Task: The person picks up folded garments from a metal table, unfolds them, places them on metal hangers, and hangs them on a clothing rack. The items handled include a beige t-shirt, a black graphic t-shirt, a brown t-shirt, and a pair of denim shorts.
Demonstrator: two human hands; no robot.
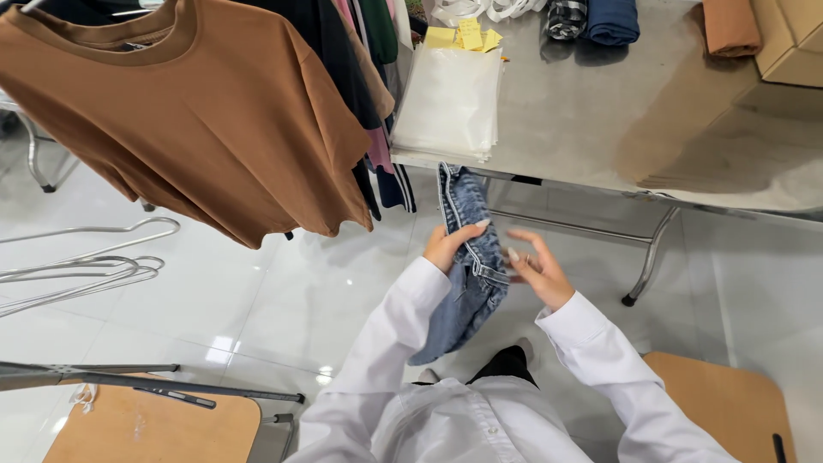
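Note:
My left hand (pixel 447 245) grips the waistband of a pair of blue denim jeans (pixel 467 283), which hang in front of me with the upper part standing up toward the table edge. My right hand (pixel 538 269) is beside the waistband on the right, fingers spread and slightly blurred; whether they touch the denim I cannot tell. Both arms wear white sleeves.
A metal table (pixel 583 103) carries a stack of clear plastic bags (pixel 450 99), yellow notes (pixel 467 36), folded clothes (pixel 610 21) and cardboard boxes (pixel 793 39). A brown t-shirt (pixel 189 111) hangs with other garments at left. Wire hangers (pixel 86 266) and wooden stools (pixel 154 429) stand nearby.

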